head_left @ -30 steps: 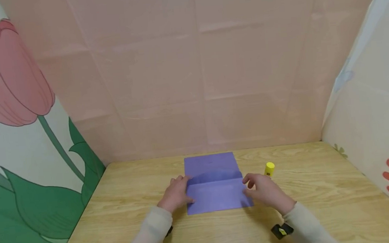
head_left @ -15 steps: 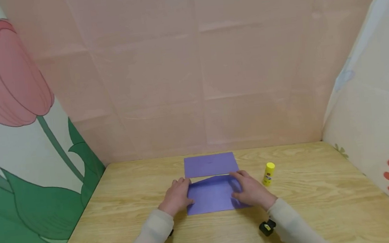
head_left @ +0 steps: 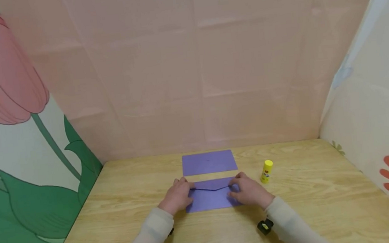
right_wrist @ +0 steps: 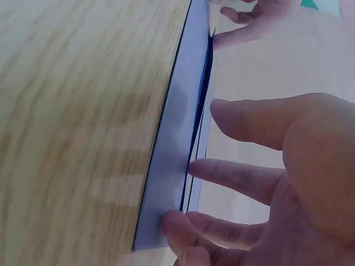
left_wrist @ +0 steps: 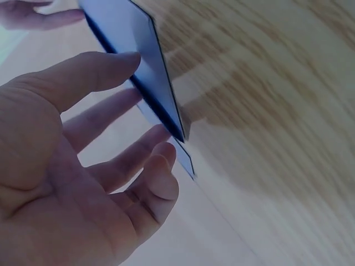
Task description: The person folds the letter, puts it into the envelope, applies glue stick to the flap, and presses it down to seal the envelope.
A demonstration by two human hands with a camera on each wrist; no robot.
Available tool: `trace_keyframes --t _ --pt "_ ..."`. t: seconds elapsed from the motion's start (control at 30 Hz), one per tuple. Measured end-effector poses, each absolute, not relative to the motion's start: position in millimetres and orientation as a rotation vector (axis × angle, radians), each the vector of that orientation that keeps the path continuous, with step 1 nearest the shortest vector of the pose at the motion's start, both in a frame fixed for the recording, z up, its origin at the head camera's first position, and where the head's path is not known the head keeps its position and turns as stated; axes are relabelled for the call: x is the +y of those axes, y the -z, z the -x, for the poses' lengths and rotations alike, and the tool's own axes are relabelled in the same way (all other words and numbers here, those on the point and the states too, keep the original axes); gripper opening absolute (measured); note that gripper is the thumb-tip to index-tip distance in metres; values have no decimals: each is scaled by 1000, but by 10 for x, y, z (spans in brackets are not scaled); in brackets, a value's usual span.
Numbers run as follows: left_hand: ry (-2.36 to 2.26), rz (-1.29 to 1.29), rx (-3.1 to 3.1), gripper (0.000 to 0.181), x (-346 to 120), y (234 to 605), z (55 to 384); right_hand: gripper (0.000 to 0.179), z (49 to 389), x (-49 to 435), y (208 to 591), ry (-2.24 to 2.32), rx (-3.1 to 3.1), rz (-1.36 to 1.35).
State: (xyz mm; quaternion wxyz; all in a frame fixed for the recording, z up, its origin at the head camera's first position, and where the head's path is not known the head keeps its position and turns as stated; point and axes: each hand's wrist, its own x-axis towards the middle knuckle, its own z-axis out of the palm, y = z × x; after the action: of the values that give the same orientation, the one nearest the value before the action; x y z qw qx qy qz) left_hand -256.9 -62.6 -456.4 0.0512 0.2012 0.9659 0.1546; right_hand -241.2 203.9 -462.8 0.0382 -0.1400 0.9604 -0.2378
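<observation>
A purple envelope (head_left: 210, 201) lies on the wooden table between the hands, its shallow pointed flap (head_left: 215, 183) partly raised and leaning over the body. The left hand (head_left: 176, 195) holds its left end, index finger at the flap and thumb nearer the body. At the right end the right hand (head_left: 250, 190) does the same, with index fingertip on the flap. In the left wrist view the thumb (left_wrist: 113, 69) lies across the near face of the envelope while other fingers reach behind the dark fold. In the right wrist view, fingertips (right_wrist: 199, 168) meet the flap edge.
Just beyond, a second purple envelope (head_left: 208, 163) lies flat, parallel to the first. A yellow glue stick (head_left: 266, 171) stands to the right of the right hand. A pinkish sheet (head_left: 191, 79) hangs behind the wooden table (head_left: 133, 177).
The right hand moved left onto the envelope's right end. The flap, first lying away toward the far envelope, rose and now folds toward the person. The left hand stayed nearly in place.
</observation>
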Motion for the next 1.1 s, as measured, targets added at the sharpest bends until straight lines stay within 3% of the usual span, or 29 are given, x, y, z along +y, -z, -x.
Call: trace_keyframes --t 0.33,0.63,1.1 --pt "-402 -663 2923 39 -595 4534 2559 38 2355 1817 4637 566 2981 499" --pt "-207 -861 2965 44 -373 4574 2486 41 2294 1489 4612 534 2995 635" --pt "-314 -624 3000 37 -582 4570 2496 36 2347 1729 4642 455 3003 480"
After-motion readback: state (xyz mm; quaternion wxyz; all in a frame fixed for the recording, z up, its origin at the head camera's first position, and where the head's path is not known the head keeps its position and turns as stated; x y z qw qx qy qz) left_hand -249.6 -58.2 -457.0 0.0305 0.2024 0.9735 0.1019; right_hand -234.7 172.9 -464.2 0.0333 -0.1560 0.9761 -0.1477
